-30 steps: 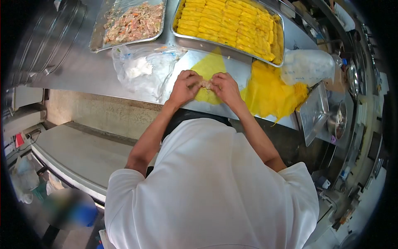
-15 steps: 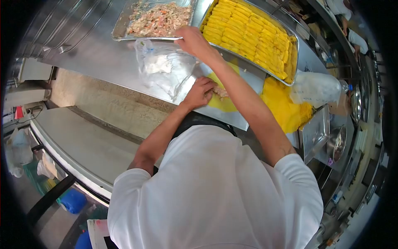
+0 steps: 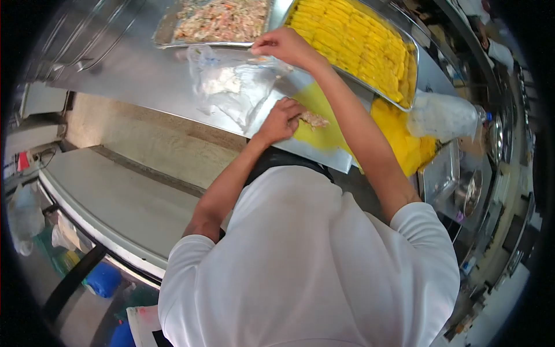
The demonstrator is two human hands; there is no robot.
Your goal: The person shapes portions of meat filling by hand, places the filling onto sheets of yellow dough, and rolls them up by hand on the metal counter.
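Observation:
My left hand (image 3: 280, 120) rests on a yellow wrapper sheet (image 3: 319, 136), its curled fingers pressing on the left end of a strip of chopped filling (image 3: 314, 120). The sheet lies on a pale board at the counter's near edge. My right hand (image 3: 284, 47) hovers beyond it, just off the near right corner of a metal tray of chopped filling (image 3: 222, 22). Its thumb and fingers are pinched together; what they hold, if anything, is too small to name. Below that hand lies a clear plastic bag (image 3: 231, 87) with white contents.
A deep tray of yellow rolls (image 3: 350, 49) stands at the back right. Beside it are yellow sheets (image 3: 402, 141) and a clear plastic jug (image 3: 442, 117). A metal pan (image 3: 442, 170) and bowl (image 3: 471, 194) sit farther right; a wire rack (image 3: 87, 37) stands left.
My right hand has drawn slightly right, away from the filling tray's corner. More of the filling strip shows beside my left hand, which stays on the sheet. The whole view has shifted a little.

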